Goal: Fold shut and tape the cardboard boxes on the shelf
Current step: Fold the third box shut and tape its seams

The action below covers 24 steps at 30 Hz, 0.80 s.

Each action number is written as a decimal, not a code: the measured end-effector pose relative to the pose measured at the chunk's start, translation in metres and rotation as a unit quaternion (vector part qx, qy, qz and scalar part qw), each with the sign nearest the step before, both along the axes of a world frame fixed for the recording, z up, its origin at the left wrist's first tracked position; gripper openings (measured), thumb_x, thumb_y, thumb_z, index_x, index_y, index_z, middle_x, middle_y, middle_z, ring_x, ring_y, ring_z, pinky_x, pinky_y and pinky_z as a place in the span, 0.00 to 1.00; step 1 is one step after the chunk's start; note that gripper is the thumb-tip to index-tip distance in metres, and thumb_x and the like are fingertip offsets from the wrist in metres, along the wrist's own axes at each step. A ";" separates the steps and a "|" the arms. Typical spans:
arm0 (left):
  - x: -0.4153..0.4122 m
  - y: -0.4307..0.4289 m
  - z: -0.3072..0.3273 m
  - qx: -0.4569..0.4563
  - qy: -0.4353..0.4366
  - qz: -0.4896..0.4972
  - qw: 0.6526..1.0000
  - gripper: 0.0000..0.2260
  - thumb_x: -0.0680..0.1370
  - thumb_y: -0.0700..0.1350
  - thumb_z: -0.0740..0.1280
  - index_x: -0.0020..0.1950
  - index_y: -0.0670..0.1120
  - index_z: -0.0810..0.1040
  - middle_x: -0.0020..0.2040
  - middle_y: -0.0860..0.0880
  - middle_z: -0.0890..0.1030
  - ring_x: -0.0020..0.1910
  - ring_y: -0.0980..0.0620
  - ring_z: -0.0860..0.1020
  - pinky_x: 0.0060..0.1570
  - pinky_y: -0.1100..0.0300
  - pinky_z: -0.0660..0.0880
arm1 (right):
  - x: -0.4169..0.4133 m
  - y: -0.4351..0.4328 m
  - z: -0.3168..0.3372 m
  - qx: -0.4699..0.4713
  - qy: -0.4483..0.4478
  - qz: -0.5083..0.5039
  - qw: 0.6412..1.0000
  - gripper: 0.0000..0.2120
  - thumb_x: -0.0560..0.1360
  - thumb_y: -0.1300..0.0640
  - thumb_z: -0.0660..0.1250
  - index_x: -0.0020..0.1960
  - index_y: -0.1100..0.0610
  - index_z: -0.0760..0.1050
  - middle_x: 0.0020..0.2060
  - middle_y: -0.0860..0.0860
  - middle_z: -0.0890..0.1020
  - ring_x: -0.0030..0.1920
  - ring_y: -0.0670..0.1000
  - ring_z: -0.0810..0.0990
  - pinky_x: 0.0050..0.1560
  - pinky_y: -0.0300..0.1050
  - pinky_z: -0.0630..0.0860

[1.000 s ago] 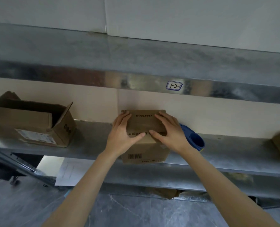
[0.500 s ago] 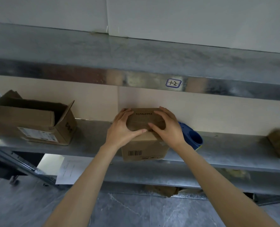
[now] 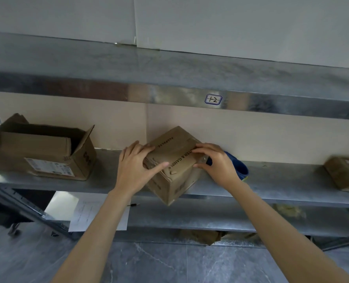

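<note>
While gripped from both sides: small box [image 3: 175,160], flaps folded down.
Sits cornerwise at the front edge of the shelf [image 3: 281,186], near its middle, with one lower corner past the edge. Left hand [image 3: 134,168] grips the top's left side, thumb across the flaps; right hand [image 3: 218,166] pinches the right side. Judged light, stiff-walled, flaps springy; best held by opposite top edges. Blue tape roll [image 3: 241,170] just behind the right hand; open box [image 3: 47,156] toward the left end.

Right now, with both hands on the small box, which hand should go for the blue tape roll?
Right, probably. The blue tape roll lies on the shelf just behind the right hand, partly hidden by it. The left hand holds the small box's opposite side and could steady it.
</note>
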State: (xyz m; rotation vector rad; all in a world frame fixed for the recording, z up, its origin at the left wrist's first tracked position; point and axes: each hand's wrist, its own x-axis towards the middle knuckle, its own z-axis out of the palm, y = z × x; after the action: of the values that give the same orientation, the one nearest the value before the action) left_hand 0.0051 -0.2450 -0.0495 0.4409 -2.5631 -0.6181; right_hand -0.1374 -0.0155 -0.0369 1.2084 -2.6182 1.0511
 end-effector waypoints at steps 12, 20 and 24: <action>0.023 0.027 -0.023 0.057 0.078 0.009 0.995 0.32 0.68 0.67 0.69 0.64 0.47 0.78 0.62 0.55 0.70 0.61 0.54 0.69 0.57 0.63 0.67 | 0.021 0.010 0.003 -0.064 -0.036 -0.022 0.997 0.14 0.73 0.50 0.73 0.57 0.53 0.81 0.59 0.48 0.78 0.62 0.46 0.74 0.64 0.45 0.72; 0.021 0.072 -0.033 0.064 0.082 0.038 0.994 0.24 0.73 0.57 0.73 0.66 0.50 0.76 0.73 0.50 0.69 0.66 0.48 0.68 0.57 0.58 0.69 | 0.035 0.017 0.002 0.003 -0.160 0.006 0.987 0.37 0.64 0.35 0.72 0.70 0.47 0.71 0.73 0.47 0.65 0.72 0.47 0.65 0.71 0.51 0.68; 0.020 0.084 -0.033 0.091 0.085 0.020 0.992 0.22 0.73 0.53 0.74 0.66 0.50 0.76 0.73 0.50 0.69 0.67 0.48 0.67 0.56 0.58 0.69 | 0.029 0.022 -0.001 0.018 -0.142 -0.012 0.990 0.34 0.66 0.48 0.78 0.70 0.47 0.71 0.75 0.52 0.63 0.74 0.49 0.62 0.73 0.48 0.65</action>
State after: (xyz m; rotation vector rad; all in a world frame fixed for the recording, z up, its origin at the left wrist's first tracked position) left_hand 0.0251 -0.1612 -0.0829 0.4770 -2.3413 -0.8418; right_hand -0.1085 0.0064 -0.0379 1.1047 -2.8626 1.2626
